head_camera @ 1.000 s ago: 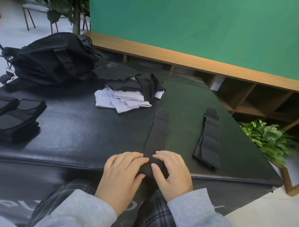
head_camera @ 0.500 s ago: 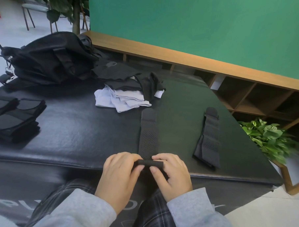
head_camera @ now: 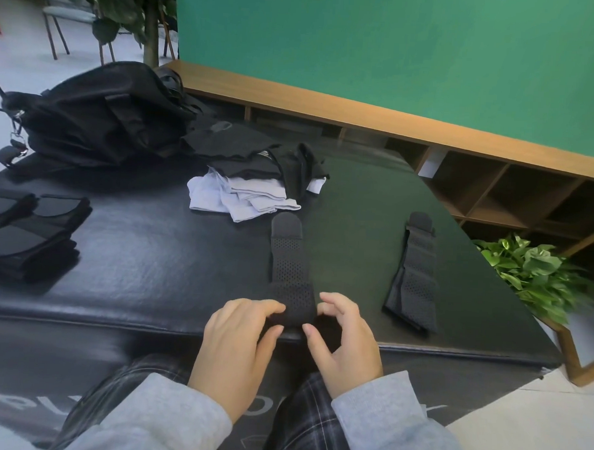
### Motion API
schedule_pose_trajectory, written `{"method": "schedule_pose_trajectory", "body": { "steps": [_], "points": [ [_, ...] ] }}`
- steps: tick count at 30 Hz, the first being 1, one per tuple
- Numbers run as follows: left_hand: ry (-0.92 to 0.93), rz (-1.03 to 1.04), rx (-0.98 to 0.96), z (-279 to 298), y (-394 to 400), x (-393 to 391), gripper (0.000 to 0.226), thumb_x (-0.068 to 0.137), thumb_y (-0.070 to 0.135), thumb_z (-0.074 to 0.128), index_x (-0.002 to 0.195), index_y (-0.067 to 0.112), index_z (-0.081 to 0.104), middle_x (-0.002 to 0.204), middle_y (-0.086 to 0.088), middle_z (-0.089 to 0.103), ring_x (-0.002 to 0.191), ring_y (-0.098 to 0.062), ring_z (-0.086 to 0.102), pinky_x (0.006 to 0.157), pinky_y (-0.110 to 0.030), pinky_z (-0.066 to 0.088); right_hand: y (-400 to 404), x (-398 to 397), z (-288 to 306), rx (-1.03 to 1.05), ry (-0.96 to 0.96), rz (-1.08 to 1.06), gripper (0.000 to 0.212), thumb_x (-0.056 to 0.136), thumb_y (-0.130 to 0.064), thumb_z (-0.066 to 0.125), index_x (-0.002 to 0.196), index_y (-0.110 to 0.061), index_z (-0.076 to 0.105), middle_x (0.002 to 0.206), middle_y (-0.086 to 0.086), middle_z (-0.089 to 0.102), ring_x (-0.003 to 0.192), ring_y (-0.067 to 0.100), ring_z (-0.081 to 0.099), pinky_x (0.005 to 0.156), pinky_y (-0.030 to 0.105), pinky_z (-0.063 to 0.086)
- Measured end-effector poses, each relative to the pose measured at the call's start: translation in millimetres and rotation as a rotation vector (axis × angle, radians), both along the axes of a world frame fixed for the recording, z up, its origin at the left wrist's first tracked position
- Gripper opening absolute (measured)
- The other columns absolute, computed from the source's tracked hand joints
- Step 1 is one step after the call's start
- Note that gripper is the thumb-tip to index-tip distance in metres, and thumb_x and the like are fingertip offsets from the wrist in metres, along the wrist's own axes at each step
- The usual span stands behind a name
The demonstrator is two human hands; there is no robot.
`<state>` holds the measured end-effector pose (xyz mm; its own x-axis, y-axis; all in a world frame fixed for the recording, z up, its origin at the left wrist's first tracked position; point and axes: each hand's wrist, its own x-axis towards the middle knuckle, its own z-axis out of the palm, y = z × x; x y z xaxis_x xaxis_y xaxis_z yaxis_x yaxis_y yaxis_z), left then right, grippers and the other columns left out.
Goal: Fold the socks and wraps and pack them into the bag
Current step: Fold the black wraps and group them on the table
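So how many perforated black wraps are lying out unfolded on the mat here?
2. One wrap lies in the middle, its near end being rolled by both hands. The other wrap lies to its right, untouched. The folded black stack at far left may hold more.

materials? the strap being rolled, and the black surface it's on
Strap: looks like matte black perforated fabric, maybe neoprene; rows of small holes, limp where it rolls. Smooth tab at the far end, possibly hook-and-loop.
Black surface: likely glossy vinyl or faux leather; fine grain, soft reflections, padded edge seam.

free: bare mat left of hands | blocked: sock pile ahead, second wrap right
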<state>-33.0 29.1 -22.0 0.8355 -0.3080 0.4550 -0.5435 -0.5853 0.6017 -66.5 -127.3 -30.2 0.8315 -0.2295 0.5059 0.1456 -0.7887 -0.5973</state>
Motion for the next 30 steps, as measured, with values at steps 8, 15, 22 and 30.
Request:
{"method": "schedule_pose_trajectory", "body": {
  "steps": [8, 15, 22, 30],
  "points": [
    [-0.107, -0.016, 0.016, -11.8, -1.2, 4.8, 0.049, 0.075, 0.014, 0.075, 0.115, 0.028, 0.05, 0.102, 0.011, 0.062, 0.1, -0.004, 0.046, 0.086, -0.03, 0.039, -5.1, 4.0, -8.7, -0.166, -0.057, -0.002, 0.038, 0.079, -0.031, 0.05, 0.118, -0.032, 0.052, 0.092, -0.013, 0.061, 0.087, 0.001, 0.051, 0.079, 0.021, 0.041],
    [-0.149, -0.014, -0.051, -16.6, 0.4, 7.4, 0.044, 0.078, 0.004, 0.071, 0.111, 0.026, 0.053, 0.099, 0.008, 0.051, 0.09, -0.007, 0.045, 0.078, -0.035, 0.05, -6.4, 4.0, -8.0, -0.129, -0.059, 0.039, 0.029, 0.082, -0.033, 0.05, 0.11, -0.038, 0.053, 0.09, -0.022, 0.051, 0.086, -0.001, 0.049, 0.078, 0.023, 0.042],
    [-0.057, -0.031, -0.083, -8.6, 0.7, 3.6, 0.014, 0.088, 0.039, 0.044, 0.1, 0.036, 0.05, 0.099, 0.016, 0.055, 0.095, -0.001, 0.045, 0.085, -0.022, 0.036, -4.3, -2.1, -1.4, 0.054, -0.024, 0.059, 0.014, 0.087, -0.043, 0.044, 0.094, -0.043, 0.056, 0.1, -0.027, 0.06, 0.1, -0.003, 0.055, 0.086, 0.021, 0.044],
    [0.217, 0.004, -0.206, 0.4, 1.3, -2.9, 0.03, 0.087, 0.023, 0.059, 0.084, 0.045, 0.037, 0.095, 0.021, 0.049, 0.099, -0.009, 0.048, 0.083, -0.017, 0.036, 0.8, -6.6, 2.4, 0.195, -0.065, 0.04, 0.033, 0.081, -0.028, 0.065, 0.088, -0.057, 0.051, 0.097, -0.031, 0.06, 0.091, -0.006, 0.058, 0.074, 0.004, 0.041]
  ]
}}
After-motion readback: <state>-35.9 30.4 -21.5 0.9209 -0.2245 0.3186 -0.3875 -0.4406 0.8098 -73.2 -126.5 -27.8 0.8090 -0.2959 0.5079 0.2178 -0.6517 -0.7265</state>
